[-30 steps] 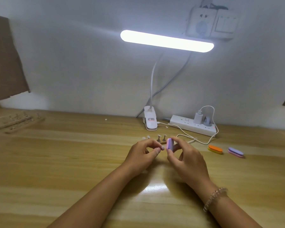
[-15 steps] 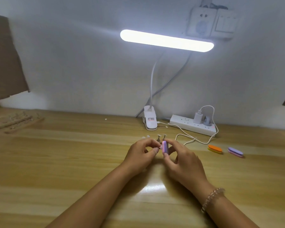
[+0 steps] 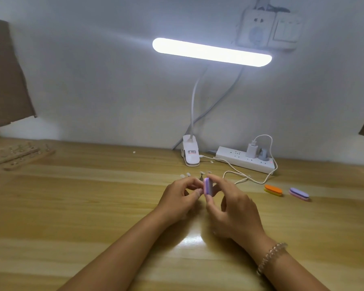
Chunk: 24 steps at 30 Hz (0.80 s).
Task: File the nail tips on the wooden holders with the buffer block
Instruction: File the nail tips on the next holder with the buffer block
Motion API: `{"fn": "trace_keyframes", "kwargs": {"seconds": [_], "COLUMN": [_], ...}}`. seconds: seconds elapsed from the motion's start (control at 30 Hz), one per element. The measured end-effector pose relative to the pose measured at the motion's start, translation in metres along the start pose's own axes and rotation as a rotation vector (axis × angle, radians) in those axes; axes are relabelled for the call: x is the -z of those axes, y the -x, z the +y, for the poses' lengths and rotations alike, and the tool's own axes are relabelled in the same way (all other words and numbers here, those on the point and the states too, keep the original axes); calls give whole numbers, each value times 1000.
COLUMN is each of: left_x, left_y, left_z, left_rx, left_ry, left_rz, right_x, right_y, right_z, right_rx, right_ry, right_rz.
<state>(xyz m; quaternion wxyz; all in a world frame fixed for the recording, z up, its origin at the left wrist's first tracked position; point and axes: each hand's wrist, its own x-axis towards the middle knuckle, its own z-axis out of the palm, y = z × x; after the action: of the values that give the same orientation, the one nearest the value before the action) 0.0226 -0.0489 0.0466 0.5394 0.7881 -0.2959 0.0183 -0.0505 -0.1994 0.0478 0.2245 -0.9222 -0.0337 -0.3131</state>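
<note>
Buffer block [image 3: 207,186], purple: centre of frame, upright, pinched by right hand [image 3: 233,211]. Left hand [image 3: 180,199]: fingertips drawn together against the block; contents cannot be told. Nail tips [image 3: 202,173] just behind, on worktop [image 3: 72,206]. Orange buffer [image 3: 273,190] lies at right.

On the bench [image 3: 72,206] we find the block [image 3: 207,185] between left hand [image 3: 181,198] and right hand [image 3: 233,211], nail tips [image 3: 202,174] just behind, clip [image 3: 190,152] and power strip [image 3: 244,161] farther back, spare blocks [image 3: 273,190] right, holders [image 3: 13,154] far left.
</note>
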Motion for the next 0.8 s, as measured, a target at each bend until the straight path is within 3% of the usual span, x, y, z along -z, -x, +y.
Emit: {"fn": "trace_keyframes", "kwargs": {"seconds": [0.1, 0.2, 0.33, 0.5, 0.63, 0.8], "left_x": [0, -1, 0, -1, -1, -1], "left_y": [0, 0, 0, 1, 0, 0], "left_z": [0, 0, 0, -1, -1, -3], "left_rx": [1, 7, 0, -2, -16, -16], "left_ry": [6, 27, 26, 48, 40, 41], "left_rz": [3, 2, -7, 15, 9, 35], "right_x": [-2, 1, -1, -1, -1, 1], "right_y": [-2, -5, 0, -5, 0, -5], "right_z": [2, 8, -1, 8, 0, 6], "right_rx": [-35, -105, 13, -105, 2, -88], "right_ry": [19, 2, 23, 20, 11, 22], "right_rz": [-60, 7, -15, -4, -19, -31]}}
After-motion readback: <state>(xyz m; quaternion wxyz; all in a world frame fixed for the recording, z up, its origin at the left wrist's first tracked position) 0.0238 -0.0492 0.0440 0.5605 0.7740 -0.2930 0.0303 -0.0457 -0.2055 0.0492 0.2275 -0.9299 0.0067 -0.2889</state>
